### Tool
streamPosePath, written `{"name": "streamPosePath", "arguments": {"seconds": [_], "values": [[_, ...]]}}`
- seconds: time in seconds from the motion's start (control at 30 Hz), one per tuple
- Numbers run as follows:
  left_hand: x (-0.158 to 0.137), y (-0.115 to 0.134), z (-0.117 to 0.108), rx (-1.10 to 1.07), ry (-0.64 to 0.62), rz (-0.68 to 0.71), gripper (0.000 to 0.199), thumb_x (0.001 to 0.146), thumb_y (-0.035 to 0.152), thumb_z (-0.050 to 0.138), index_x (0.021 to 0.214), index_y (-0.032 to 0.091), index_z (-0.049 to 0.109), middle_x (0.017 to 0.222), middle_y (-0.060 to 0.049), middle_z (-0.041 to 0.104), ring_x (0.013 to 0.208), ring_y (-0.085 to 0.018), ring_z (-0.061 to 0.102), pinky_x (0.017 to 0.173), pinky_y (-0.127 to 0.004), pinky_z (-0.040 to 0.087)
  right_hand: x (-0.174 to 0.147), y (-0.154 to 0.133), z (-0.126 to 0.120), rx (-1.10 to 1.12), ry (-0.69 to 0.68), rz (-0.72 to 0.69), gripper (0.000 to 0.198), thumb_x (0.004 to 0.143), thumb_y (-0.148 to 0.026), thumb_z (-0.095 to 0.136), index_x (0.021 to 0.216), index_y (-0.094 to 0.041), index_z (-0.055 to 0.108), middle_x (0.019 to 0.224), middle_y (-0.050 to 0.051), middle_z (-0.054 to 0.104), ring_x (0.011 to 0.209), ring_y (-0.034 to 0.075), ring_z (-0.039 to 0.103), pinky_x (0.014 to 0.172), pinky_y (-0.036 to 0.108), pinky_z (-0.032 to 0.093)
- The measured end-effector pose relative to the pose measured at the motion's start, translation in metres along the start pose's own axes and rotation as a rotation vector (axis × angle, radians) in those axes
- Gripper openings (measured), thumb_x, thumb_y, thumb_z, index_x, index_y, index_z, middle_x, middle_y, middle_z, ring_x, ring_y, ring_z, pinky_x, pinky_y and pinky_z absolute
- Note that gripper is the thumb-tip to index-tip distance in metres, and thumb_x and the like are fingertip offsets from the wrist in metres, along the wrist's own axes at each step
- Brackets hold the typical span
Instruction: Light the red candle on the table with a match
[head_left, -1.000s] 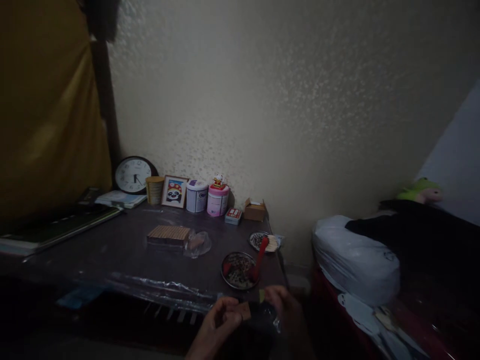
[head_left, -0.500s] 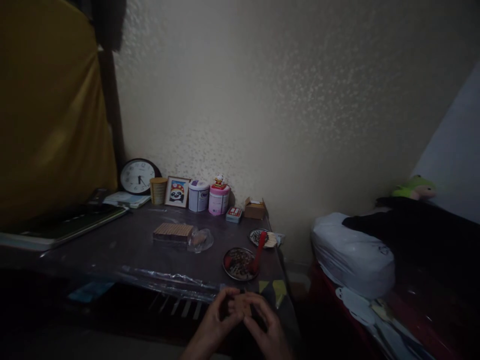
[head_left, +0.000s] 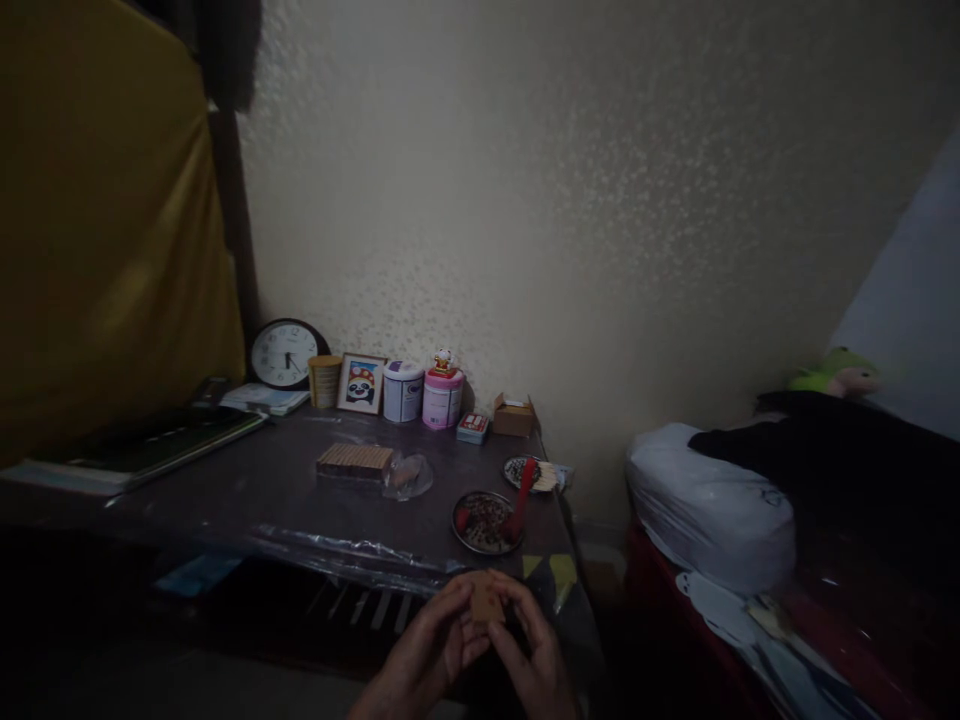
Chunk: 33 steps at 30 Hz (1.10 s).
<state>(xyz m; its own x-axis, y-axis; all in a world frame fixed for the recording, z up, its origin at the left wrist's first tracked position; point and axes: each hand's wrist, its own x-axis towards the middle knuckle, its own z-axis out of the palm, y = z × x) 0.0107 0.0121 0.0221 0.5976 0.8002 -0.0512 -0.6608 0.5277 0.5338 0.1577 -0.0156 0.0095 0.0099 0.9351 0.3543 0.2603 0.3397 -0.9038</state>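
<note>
A small brown cardboard piece with a reddish mark is held up at the table's front edge. My right hand pinches its right side between thumb and fingers. On the other side, the curled fingers of my left hand grip the left edge, with some fingers behind it. Just beyond the hands lies a round metal dish of small dark bits, with a red spoon resting in it. Farther left, a row of brown flat pieces sits beside a clear plastic bag.
A second dish with pale sticks lies near the table's right edge. Along the wall stand a clock, a picture frame, two canisters, a small blue box and a cardboard box. White bag at right.
The cardboard piece now faces me more squarely, and more of it shows. My left thumb has moved off its front, and the left fingers have loosened. The view has shifted slightly.
</note>
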Motion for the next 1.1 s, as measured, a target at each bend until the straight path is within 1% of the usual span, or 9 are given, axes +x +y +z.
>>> {"name": "streamPosePath", "arguments": {"seconds": [0.2,0.33,0.47,0.63,0.77,0.83,0.9,1.0,1.1], "values": [[0.004,-0.006,-0.004,-0.043,0.016,0.028,0.018,0.084,0.022,0.056,0.101,0.018,0.060,0.093,-0.006,0.071,0.083,-0.014,0.066,0.078,-0.025,0.046,0.000,0.000,0.001,0.021,-0.020,0.016,0.032,0.081,-0.027,0.057,0.113,-0.026,0.058,0.127,0.005,0.058,0.121,0.024,0.050,0.104,0.037,0.037],[0.006,-0.009,-0.005,-0.009,-0.029,0.061,0.019,0.087,0.022,0.053,0.104,0.019,0.059,0.098,-0.005,0.070,0.089,-0.016,0.065,0.080,-0.026,0.046,-0.001,0.001,0.003,0.071,-0.018,0.006,0.034,0.082,-0.028,0.055,0.116,-0.026,0.057,0.129,0.006,0.057,0.123,0.024,0.049,0.105,0.039,0.036],[0.007,-0.013,-0.008,0.007,-0.065,0.077,0.021,0.088,0.023,0.051,0.108,0.021,0.057,0.101,-0.005,0.070,0.088,-0.015,0.065,0.079,-0.026,0.046,-0.001,-0.003,0.007,0.156,-0.025,0.043,0.035,0.083,-0.028,0.054,0.118,-0.026,0.055,0.128,0.005,0.057,0.121,0.023,0.050,0.103,0.036,0.039],[0.008,-0.015,-0.009,-0.026,-0.046,0.054,0.021,0.087,0.023,0.053,0.108,0.022,0.055,0.103,-0.005,0.069,0.092,-0.016,0.065,0.086,-0.029,0.044,0.000,-0.007,0.009,0.224,0.023,0.098,0.034,0.079,-0.029,0.056,0.113,-0.027,0.058,0.122,0.004,0.061,0.117,0.023,0.053,0.099,0.034,0.042],[0.006,-0.012,-0.007,-0.012,-0.084,0.066,0.024,0.088,0.024,0.051,0.112,0.022,0.053,0.103,-0.006,0.068,0.092,-0.016,0.064,0.085,-0.030,0.045,0.003,-0.004,-0.001,0.381,-0.067,0.141,0.045,0.075,-0.031,0.064,0.119,-0.028,0.054,0.128,0.004,0.057,0.120,0.023,0.051,0.099,0.037,0.040],[0.003,-0.009,-0.005,-0.001,-0.085,0.064,0.025,0.089,0.024,0.050,0.114,0.023,0.052,0.105,-0.005,0.067,0.093,-0.015,0.064,0.083,-0.029,0.046,0.005,-0.001,-0.008,0.458,-0.096,0.163,0.046,0.075,-0.032,0.065,0.119,-0.029,0.054,0.129,0.004,0.057,0.122,0.023,0.049,0.101,0.036,0.039],[0.001,-0.007,-0.003,0.024,-0.068,0.038,0.027,0.089,0.024,0.049,0.116,0.023,0.051,0.104,-0.005,0.066,0.089,-0.014,0.065,0.078,-0.027,0.047,0.007,0.001,-0.014,0.436,-0.061,0.202,0.036,0.077,-0.035,0.064,0.112,-0.027,0.060,0.121,0.005,0.062,0.116,0.022,0.053,0.097,0.034,0.040],[-0.002,-0.006,-0.001,0.080,-0.064,-0.028,0.031,0.090,0.025,0.047,0.120,0.021,0.048,0.098,-0.007,0.067,0.082,-0.013,0.065,0.070,-0.024,0.047,0.008,0.000,-0.016,0.334,0.018,0.249,0.025,0.079,-0.041,0.063,0.096,-0.023,0.066,0.095,0.004,0.068,0.089,0.019,0.063,0.078,0.028,0.047],[-0.002,-0.007,-0.002,0.132,-0.092,-0.081,0.034,0.090,0.027,0.045,0.123,0.020,0.046,0.092,-0.009,0.068,0.078,-0.014,0.066,0.065,-0.023,0.046,0.007,-0.003,-0.014,0.329,0.055,0.255,0.024,0.075,-0.042,0.067,0.082,-0.020,0.067,0.077,0.000,0.065,0.069,0.013,0.059,0.062,0.022,0.045]]}}
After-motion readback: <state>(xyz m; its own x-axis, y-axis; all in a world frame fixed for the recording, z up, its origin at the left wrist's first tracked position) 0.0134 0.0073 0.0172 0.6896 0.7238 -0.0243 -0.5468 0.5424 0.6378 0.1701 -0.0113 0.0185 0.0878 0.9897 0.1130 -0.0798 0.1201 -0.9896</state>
